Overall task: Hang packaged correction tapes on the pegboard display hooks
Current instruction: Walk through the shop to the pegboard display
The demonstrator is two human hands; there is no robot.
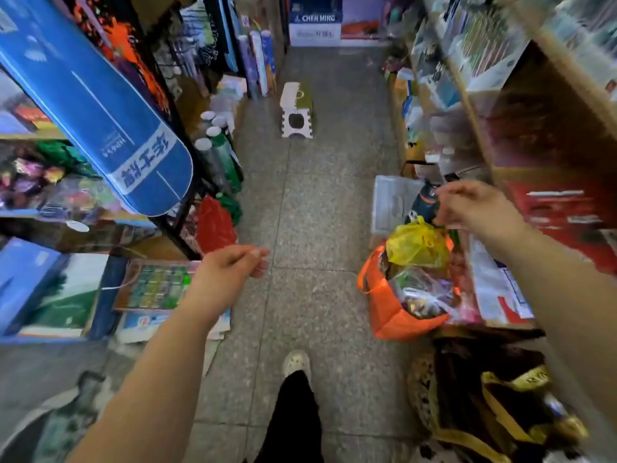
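Left hand (230, 272) hovers left of the orange bag (390, 309), over the floor (317, 212), fingers loosely curled, holding nothing. Right hand (477, 208) is just above that bag's yellow sack (417, 245), fingers curled; grasp cannot be told. Correction tapes cannot be made out amid the blur.

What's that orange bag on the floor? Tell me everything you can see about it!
The orange bag looks like soft fabric, with a loop handle on its left side. It sits open on the stone floor at the right of the aisle, beside the shelves, sagging a little. It is stuffed with clear packets of colourful goods, and a knotted yellow plastic bag sits on top. The right hand is just above that; contact is unclear.
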